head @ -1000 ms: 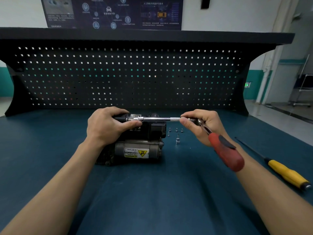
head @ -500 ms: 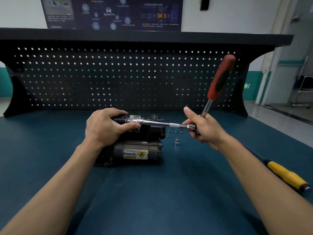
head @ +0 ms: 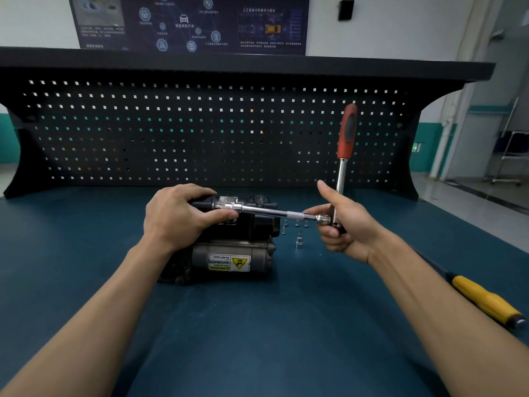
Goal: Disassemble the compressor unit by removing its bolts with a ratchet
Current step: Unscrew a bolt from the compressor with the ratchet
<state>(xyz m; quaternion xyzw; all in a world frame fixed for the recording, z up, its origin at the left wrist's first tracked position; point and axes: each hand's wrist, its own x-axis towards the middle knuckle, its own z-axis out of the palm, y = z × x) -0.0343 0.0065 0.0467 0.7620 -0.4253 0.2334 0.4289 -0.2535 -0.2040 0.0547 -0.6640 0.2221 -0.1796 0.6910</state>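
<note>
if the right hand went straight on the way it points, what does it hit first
Likely the compressor, at its right end, after the right hand passes above the loose bolts; depth is unclear, so it could reach the pegboard.

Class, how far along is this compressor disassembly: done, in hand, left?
Done: several small loose bolts lie beside the black-and-grey compressor unit. In hand: the right hand grips the red-handled chrome ratchet at its head, handle upright, its chrome extension bar reaching the unit's top, which the left hand steadies. Left: the unit looks whole; remaining bolts cannot be counted.
</note>
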